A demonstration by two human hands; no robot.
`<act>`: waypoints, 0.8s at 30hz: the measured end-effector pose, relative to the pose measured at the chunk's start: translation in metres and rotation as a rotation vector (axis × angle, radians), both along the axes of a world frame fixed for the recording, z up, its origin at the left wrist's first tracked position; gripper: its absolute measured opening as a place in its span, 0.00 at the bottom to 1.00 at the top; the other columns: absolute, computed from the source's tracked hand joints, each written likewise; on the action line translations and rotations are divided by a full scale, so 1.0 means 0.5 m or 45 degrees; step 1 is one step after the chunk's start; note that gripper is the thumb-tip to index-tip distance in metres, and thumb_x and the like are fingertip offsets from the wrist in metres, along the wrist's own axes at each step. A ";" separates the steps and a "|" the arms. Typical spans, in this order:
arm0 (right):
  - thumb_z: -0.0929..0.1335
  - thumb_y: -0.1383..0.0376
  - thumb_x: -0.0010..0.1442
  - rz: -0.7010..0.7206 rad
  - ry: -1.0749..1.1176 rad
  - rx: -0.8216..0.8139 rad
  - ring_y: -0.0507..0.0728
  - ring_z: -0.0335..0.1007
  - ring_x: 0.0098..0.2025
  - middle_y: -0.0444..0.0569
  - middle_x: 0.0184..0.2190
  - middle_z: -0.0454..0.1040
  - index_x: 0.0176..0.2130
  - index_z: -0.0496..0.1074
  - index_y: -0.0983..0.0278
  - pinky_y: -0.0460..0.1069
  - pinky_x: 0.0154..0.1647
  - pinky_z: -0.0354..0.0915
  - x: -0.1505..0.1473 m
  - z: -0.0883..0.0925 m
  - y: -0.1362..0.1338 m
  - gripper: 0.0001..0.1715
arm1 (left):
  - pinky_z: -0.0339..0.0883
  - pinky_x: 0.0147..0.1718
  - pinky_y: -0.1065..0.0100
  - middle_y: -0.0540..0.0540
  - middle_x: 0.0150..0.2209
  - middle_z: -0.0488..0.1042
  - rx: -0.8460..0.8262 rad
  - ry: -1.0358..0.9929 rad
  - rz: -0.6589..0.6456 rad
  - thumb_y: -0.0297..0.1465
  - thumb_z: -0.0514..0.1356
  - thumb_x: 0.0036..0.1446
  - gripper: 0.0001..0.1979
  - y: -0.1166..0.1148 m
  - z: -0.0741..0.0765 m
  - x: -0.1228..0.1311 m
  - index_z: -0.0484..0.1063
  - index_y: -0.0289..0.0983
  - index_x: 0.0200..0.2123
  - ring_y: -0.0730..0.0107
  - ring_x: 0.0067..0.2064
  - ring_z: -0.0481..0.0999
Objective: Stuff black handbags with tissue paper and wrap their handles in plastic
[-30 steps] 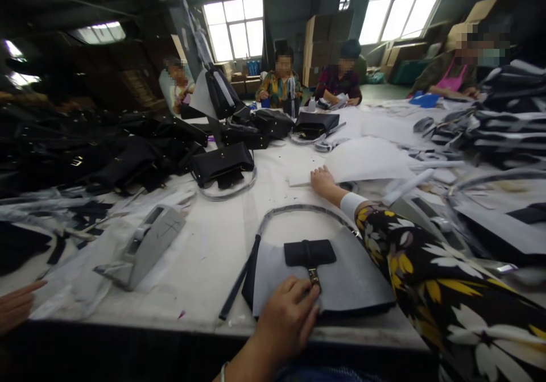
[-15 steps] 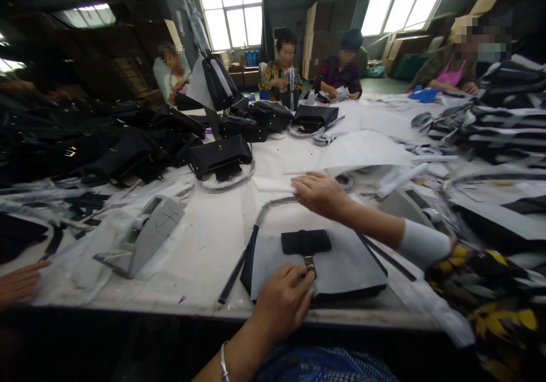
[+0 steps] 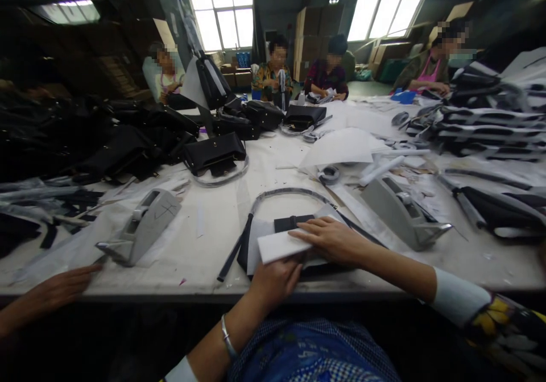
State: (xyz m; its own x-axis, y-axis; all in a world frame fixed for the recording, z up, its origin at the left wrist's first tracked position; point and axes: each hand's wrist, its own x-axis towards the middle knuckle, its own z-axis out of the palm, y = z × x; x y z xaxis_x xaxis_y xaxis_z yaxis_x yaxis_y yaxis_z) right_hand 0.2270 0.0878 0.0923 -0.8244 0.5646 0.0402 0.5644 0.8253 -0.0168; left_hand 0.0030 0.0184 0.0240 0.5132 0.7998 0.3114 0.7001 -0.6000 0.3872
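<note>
A black handbag (image 3: 242, 257) lies at the table's front edge, its front covered by pale protective sheet and its plastic-wrapped strap (image 3: 294, 191) looped behind. Across the bag's front is a small white foam sheet (image 3: 279, 247), held by my right hand (image 3: 336, 239) with its fingers over the right end. My left hand (image 3: 275, 282) is closed at the bag's lower front, just under the foam sheet, which partly hides its fingertips. The black tab (image 3: 293, 221) shows above the foam. The metal buckle below it is hidden.
Grey tape dispensers (image 3: 149, 225) (image 3: 398, 211) stand left and right of the bag. Another person's hand (image 3: 63, 288) rests at the left table edge. Black bags (image 3: 217, 152) are piled left and behind; wrapped straps are stacked right. Several people sit across the table.
My right hand has come back from beyond the bag, bringing the white foam sheet over its front. The buckle is now covered. The other person's hand at left has moved right.
</note>
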 end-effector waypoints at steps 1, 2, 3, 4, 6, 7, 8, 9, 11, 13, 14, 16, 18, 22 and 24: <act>0.63 0.66 0.68 -0.052 -0.004 0.052 0.65 0.67 0.58 0.56 0.62 0.67 0.69 0.55 0.56 0.59 0.53 0.64 -0.004 0.004 -0.008 0.33 | 0.75 0.48 0.58 0.41 0.50 0.79 -0.001 -0.003 -0.005 0.34 0.54 0.67 0.19 0.000 0.001 0.000 0.70 0.41 0.59 0.57 0.47 0.79; 0.63 0.68 0.67 -0.106 0.000 0.098 0.65 0.68 0.58 0.57 0.62 0.67 0.68 0.56 0.56 0.58 0.52 0.65 -0.008 0.004 -0.017 0.33 | 0.75 0.47 0.59 0.42 0.49 0.79 0.002 -0.002 -0.007 0.34 0.53 0.67 0.19 0.000 0.003 0.000 0.69 0.41 0.59 0.58 0.46 0.80; 0.64 0.68 0.67 -0.151 0.010 0.132 0.65 0.68 0.57 0.57 0.62 0.67 0.68 0.56 0.56 0.58 0.52 0.65 -0.011 0.000 -0.028 0.33 | 0.75 0.46 0.59 0.42 0.48 0.79 0.006 0.003 -0.005 0.34 0.53 0.67 0.19 -0.001 0.004 0.001 0.70 0.41 0.59 0.59 0.44 0.80; 0.64 0.66 0.67 -0.180 0.021 0.151 0.65 0.67 0.58 0.57 0.62 0.66 0.68 0.57 0.56 0.58 0.53 0.65 -0.012 -0.006 -0.038 0.33 | 0.75 0.45 0.59 0.42 0.44 0.80 0.009 0.011 0.002 0.33 0.53 0.67 0.17 -0.001 0.005 0.001 0.72 0.41 0.56 0.59 0.42 0.80; 0.66 0.60 0.67 -0.185 0.041 0.143 0.67 0.64 0.61 0.58 0.64 0.64 0.68 0.57 0.56 0.61 0.57 0.62 -0.012 -0.027 -0.055 0.33 | 0.75 0.42 0.59 0.43 0.38 0.80 0.006 0.031 0.017 0.33 0.54 0.66 0.13 -0.001 0.006 0.002 0.77 0.40 0.47 0.59 0.39 0.80; 0.66 0.57 0.66 -0.174 0.055 0.121 0.68 0.61 0.63 0.58 0.65 0.62 0.68 0.57 0.56 0.63 0.60 0.60 -0.011 -0.038 -0.061 0.34 | 0.75 0.42 0.58 0.44 0.36 0.80 0.008 0.035 0.023 0.33 0.55 0.66 0.11 -0.001 0.006 0.003 0.78 0.40 0.43 0.59 0.38 0.79; 0.67 0.54 0.66 -0.168 0.072 0.096 0.69 0.57 0.65 0.58 0.66 0.60 0.68 0.56 0.57 0.64 0.63 0.57 -0.009 -0.047 -0.064 0.36 | 0.75 0.43 0.57 0.44 0.36 0.79 0.013 0.035 0.023 0.32 0.55 0.65 0.10 -0.001 0.005 0.003 0.78 0.40 0.41 0.58 0.39 0.79; 0.66 0.53 0.66 -0.172 0.086 0.070 0.69 0.53 0.68 0.58 0.68 0.58 0.69 0.56 0.57 0.65 0.65 0.54 -0.008 -0.054 -0.066 0.37 | 0.74 0.44 0.57 0.44 0.36 0.79 0.021 0.035 0.024 0.32 0.56 0.65 0.10 -0.001 0.004 0.003 0.77 0.40 0.40 0.57 0.40 0.79; 0.66 0.55 0.67 -0.191 0.112 0.023 0.68 0.48 0.70 0.57 0.69 0.55 0.68 0.56 0.57 0.66 0.67 0.50 -0.006 -0.060 -0.067 0.35 | 0.75 0.43 0.57 0.45 0.36 0.79 0.041 0.038 0.024 0.30 0.56 0.64 0.09 -0.004 0.003 0.002 0.77 0.41 0.41 0.58 0.39 0.79; 0.65 0.58 0.67 -0.207 0.143 -0.017 0.68 0.47 0.70 0.56 0.69 0.54 0.68 0.58 0.55 0.66 0.67 0.50 -0.006 -0.058 -0.065 0.32 | 0.75 0.39 0.59 0.45 0.36 0.79 0.061 0.040 0.017 0.29 0.56 0.64 0.09 -0.010 0.005 0.003 0.76 0.41 0.43 0.59 0.37 0.79; 0.65 0.58 0.68 -0.212 0.161 -0.035 0.67 0.47 0.70 0.55 0.69 0.55 0.67 0.59 0.55 0.66 0.67 0.50 -0.005 -0.055 -0.064 0.31 | 0.76 0.38 0.59 0.45 0.36 0.79 0.080 0.030 0.008 0.29 0.55 0.65 0.10 -0.015 0.009 0.003 0.76 0.41 0.44 0.59 0.37 0.79; 0.64 0.57 0.68 -0.216 0.200 -0.073 0.67 0.49 0.69 0.55 0.69 0.56 0.66 0.60 0.54 0.65 0.67 0.50 -0.004 -0.053 -0.064 0.29 | 0.76 0.37 0.61 0.45 0.38 0.80 0.148 -0.024 -0.015 0.28 0.53 0.66 0.11 -0.025 0.024 0.006 0.75 0.40 0.46 0.61 0.37 0.80; 0.63 0.56 0.69 -0.213 0.235 -0.107 0.67 0.50 0.69 0.56 0.67 0.58 0.66 0.61 0.53 0.66 0.67 0.49 -0.004 -0.056 -0.065 0.28 | 0.76 0.37 0.65 0.46 0.38 0.80 0.228 -0.112 -0.036 0.27 0.52 0.67 0.12 -0.031 0.047 0.011 0.74 0.39 0.47 0.64 0.36 0.80; 0.64 0.56 0.67 -0.238 0.331 -0.158 0.67 0.55 0.67 0.58 0.65 0.62 0.65 0.63 0.57 0.67 0.67 0.49 -0.010 -0.069 -0.065 0.29 | 0.74 0.49 0.67 0.42 0.53 0.76 0.318 -0.158 -0.049 0.29 0.54 0.67 0.18 -0.015 0.076 0.029 0.66 0.38 0.59 0.64 0.52 0.78; 0.66 0.58 0.65 -0.233 0.417 -0.217 0.66 0.58 0.65 0.59 0.63 0.65 0.63 0.66 0.61 0.66 0.67 0.50 -0.008 -0.064 -0.058 0.29 | 0.71 0.55 0.62 0.38 0.63 0.67 0.308 -0.061 -0.014 0.32 0.56 0.66 0.26 0.001 0.061 0.038 0.58 0.38 0.66 0.58 0.61 0.70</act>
State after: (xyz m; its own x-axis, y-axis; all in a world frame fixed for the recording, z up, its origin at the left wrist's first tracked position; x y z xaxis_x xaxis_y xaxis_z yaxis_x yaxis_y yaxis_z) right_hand 0.2229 0.0588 0.0605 -0.6689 0.7220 0.1769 0.6439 0.6817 -0.3473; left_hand 0.0221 0.0187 0.0546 0.5016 0.6934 0.5173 0.6772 -0.6868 0.2641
